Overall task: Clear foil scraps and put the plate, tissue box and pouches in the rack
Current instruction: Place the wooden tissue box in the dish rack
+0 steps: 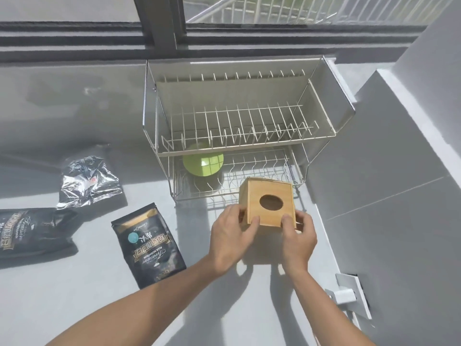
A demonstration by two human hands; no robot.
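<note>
A wooden tissue box (269, 196) with a round hole on top is gripped from both sides by my left hand (230, 242) and my right hand (298, 239), just in front of the lower tier of a two-tier wire rack (239, 136). A green plate (203, 159) stands in the lower tier at the left. On the counter to the left lie a black pouch (148, 245), a second black pouch (35, 233) at the frame's edge, and a crumpled silver foil bag (88, 179).
The rack stands against a window sill at the back, with a grey wall close on its right. A white wall fitting (349, 294) sticks out low on the right wall. Bare grey counter lies between the pouches and my arms.
</note>
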